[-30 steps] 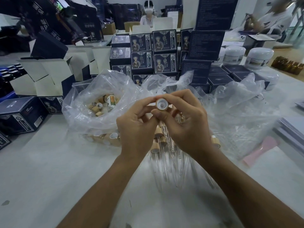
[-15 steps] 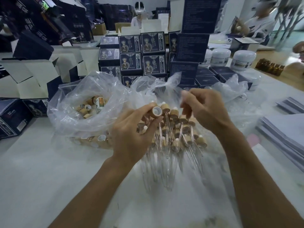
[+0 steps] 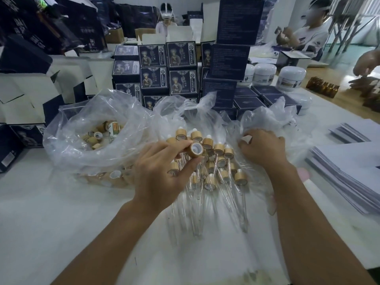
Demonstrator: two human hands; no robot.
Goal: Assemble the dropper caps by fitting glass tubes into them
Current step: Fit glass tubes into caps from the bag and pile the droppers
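On the white table (image 3: 61, 223), the left hand (image 3: 162, 173) pinches one bamboo dropper cap (image 3: 195, 149) between thumb and fingertips, above roughly fifteen assembled droppers (image 3: 218, 173); the right hand (image 3: 263, 148), fingers curled, grasps the plastic bag (image 3: 267, 118).

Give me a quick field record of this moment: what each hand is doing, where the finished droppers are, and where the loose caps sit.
left hand: pinches one bamboo cap, open end toward the camera, no tube in it
right hand: reaches into the clear bag on the right; whether it holds anything cannot be told
finished droppers: piled between the hands
loose caps: in the clear bag on the left
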